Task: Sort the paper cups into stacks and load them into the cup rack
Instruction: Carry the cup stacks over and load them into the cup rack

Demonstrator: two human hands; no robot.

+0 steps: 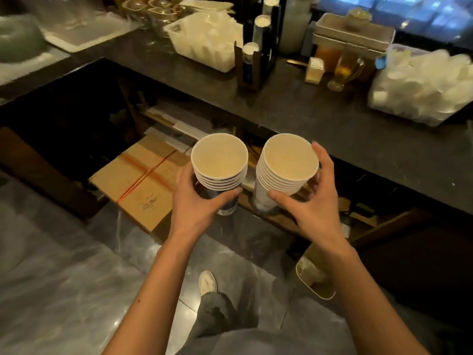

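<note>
My left hand grips a stack of several nested paper cups with dark blue sides, mouth up. My right hand grips a second, taller stack of white paper cups, also mouth up. Both stacks are held side by side in the air in front of the dark counter, a small gap between them. The dark cup rack stands upright on the counter beyond, with three columns of cups showing white rims at stepped heights.
On the dark counter sit a white basket of lids, a clear bin of white cups, a glass mug and stacked trays. Below lie a cardboard box and a small bin on the floor.
</note>
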